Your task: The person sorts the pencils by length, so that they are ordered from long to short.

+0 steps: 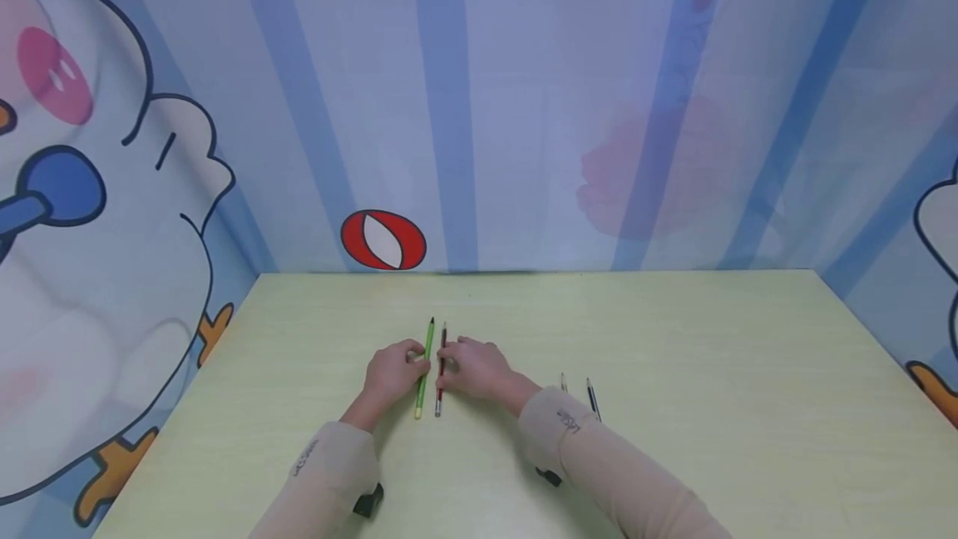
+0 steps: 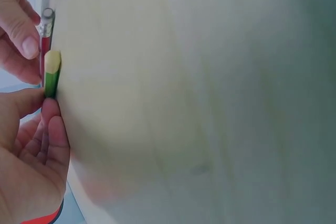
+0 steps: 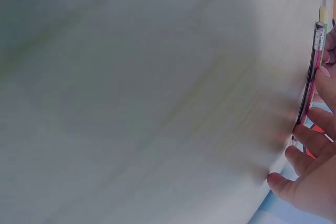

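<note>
My left hand pinches a green pencil between thumb and fingers. The pencil's pale yellow end sticks out past the thumb in the left wrist view. Just right of it, nearly parallel, lies a dark red and black pencil with a metal ferrule and eraser. My right hand rests its thumb and fingertips along this red pencil, the fingers spread and only slightly bent. A narrow gap separates the two pencils in the head view. Both points face the back wall.
Two more pencils, a dark one and a pale one, lie on the pale table, partly covered by my right sleeve. A blue striped backdrop rises at the table's back edge.
</note>
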`<action>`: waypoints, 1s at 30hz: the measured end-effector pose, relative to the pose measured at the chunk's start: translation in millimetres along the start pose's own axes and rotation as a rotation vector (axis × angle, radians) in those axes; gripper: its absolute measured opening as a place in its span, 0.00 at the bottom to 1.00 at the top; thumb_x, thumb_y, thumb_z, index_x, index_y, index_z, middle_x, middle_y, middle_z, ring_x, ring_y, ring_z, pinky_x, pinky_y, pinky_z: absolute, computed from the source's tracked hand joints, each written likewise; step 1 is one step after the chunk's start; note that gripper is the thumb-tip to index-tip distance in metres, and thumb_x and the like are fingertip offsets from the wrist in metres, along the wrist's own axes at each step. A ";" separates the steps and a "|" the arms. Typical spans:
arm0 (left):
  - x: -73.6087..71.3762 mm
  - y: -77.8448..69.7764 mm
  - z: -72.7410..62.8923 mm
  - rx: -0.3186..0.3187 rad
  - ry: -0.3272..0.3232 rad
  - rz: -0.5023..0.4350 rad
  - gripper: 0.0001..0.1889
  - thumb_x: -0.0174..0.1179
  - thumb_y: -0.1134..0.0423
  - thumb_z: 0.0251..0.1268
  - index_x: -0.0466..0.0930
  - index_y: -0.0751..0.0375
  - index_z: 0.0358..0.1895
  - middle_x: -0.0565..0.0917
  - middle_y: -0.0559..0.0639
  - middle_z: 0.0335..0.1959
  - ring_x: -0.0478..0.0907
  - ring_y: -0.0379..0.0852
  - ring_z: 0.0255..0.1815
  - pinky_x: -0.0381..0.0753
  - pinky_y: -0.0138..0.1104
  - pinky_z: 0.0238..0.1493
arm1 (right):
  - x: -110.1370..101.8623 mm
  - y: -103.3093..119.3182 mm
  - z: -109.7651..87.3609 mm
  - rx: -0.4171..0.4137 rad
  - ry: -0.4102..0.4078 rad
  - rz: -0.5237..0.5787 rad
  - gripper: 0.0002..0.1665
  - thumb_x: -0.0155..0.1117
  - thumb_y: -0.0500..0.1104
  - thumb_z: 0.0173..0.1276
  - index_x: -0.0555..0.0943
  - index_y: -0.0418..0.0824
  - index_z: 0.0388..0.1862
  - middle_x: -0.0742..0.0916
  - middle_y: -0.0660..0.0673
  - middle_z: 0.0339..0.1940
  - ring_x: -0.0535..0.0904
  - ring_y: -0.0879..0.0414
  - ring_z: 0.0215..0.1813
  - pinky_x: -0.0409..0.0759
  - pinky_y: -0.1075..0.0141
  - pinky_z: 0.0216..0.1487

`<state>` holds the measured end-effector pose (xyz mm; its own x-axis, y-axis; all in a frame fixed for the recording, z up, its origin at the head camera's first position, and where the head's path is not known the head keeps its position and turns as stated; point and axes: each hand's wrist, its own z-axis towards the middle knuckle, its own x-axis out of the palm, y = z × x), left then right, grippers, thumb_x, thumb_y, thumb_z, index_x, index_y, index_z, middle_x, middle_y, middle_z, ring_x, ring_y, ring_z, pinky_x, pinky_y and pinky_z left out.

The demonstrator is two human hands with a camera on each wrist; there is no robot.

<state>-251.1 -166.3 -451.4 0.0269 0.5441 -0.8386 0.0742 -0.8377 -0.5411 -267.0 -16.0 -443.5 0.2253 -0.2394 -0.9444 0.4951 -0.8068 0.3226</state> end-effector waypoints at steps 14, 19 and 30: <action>1.0 -1.0 -0.5 -0.008 -0.029 -0.002 0.16 0.55 0.57 0.56 0.77 0.60 0.46 0.78 0.47 0.22 0.68 0.41 0.20 0.61 0.29 0.22 | -1.0 1.7 -0.4 0.000 -0.002 0.008 0.28 0.61 0.56 0.56 0.73 0.48 0.55 0.78 0.50 0.56 0.68 0.50 0.62 0.69 0.53 0.55; 1.5 -0.6 -0.5 -0.003 -0.030 0.003 0.16 0.55 0.57 0.55 0.77 0.60 0.46 0.79 0.48 0.24 0.69 0.41 0.22 0.63 0.29 0.24 | -1.7 1.9 -1.2 -0.007 -0.001 0.011 0.28 0.61 0.55 0.56 0.74 0.48 0.55 0.78 0.50 0.55 0.69 0.51 0.61 0.70 0.54 0.53; 2.9 -0.8 0.3 -0.017 -0.020 0.002 0.16 0.55 0.57 0.56 0.77 0.60 0.46 0.79 0.48 0.25 0.69 0.41 0.23 0.63 0.29 0.24 | 0.1 -0.7 -0.1 -0.016 -0.009 0.026 0.29 0.61 0.54 0.56 0.72 0.47 0.57 0.78 0.49 0.55 0.72 0.53 0.57 0.71 0.57 0.52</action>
<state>-251.4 -164.1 -453.5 0.0069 0.5414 -0.8407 0.0910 -0.8376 -0.5387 -267.3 -15.4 -443.8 0.2311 -0.2654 -0.9361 0.5024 -0.7913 0.3484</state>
